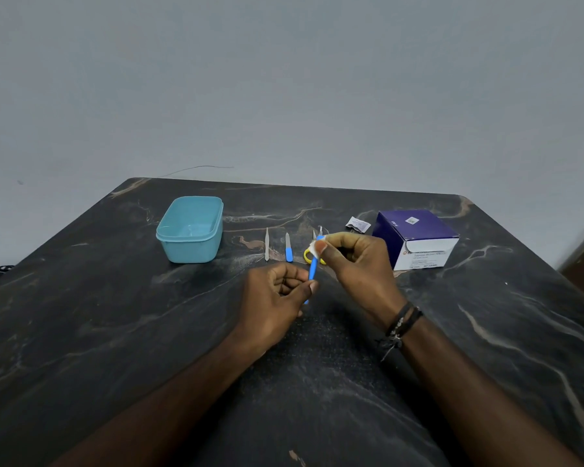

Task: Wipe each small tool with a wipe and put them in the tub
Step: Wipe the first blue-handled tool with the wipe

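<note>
Head view: your only camera, looking forward and down over a dark marbled table (pixel 115 332) with pale veins; a plain grey wall behind.
Blue tool: a slim blue plastic stick (pixel 313 269), held above the table between your hands; its long axis runs nearly upright in the picture, upper end tilted slightly right and away from you.
Left hand: your left hand (pixel 277 294) pinches the lower part of the blue tool, fingers curled inward.
Right hand: your right hand (pixel 358 261) pinches a small white wipe (pixel 315 247) round the tool's upper end; dark braided bands sit on that wrist.
Tub: a light-blue plastic tub (pixel 189 229), rectangular with rounded corners, open, far left.
Tools lying: silvery tweezers (pixel 266 244) and a blue-handled file (pixel 288 248) lie side by side, pointing away from you; yellow-handled scissors (pixel 308 256) show partly behind the wipe.
Box: a purple and white cardboard box (pixel 417 239) at right; a torn white sachet (pixel 358 225) just left of it.
</note>
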